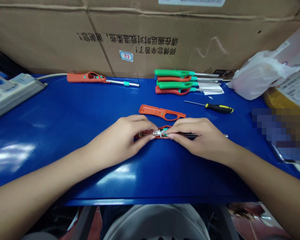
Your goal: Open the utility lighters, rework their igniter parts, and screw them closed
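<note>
My left hand [122, 140] and my right hand [198, 140] meet over an orange utility lighter body [147, 134] lying open on the blue table [65, 110]. Both hands pinch it, their fingertips at a small metal and teal part [160, 133] in the middle. A long metal barrel [190, 135] runs right, mostly under my right hand. The matching orange shell half [162, 112] lies just beyond my fingers, empty side down or hidden. A black and yellow screwdriver [218, 108] lies to the right of that shell.
Several assembled green and orange lighters [173, 81] lie at the far edge, with another orange one [102, 78] to their left. A power strip [15, 91] sits at the left. A white plastic bag [260, 75] lies at the right, and a cardboard box [115, 40] stands behind.
</note>
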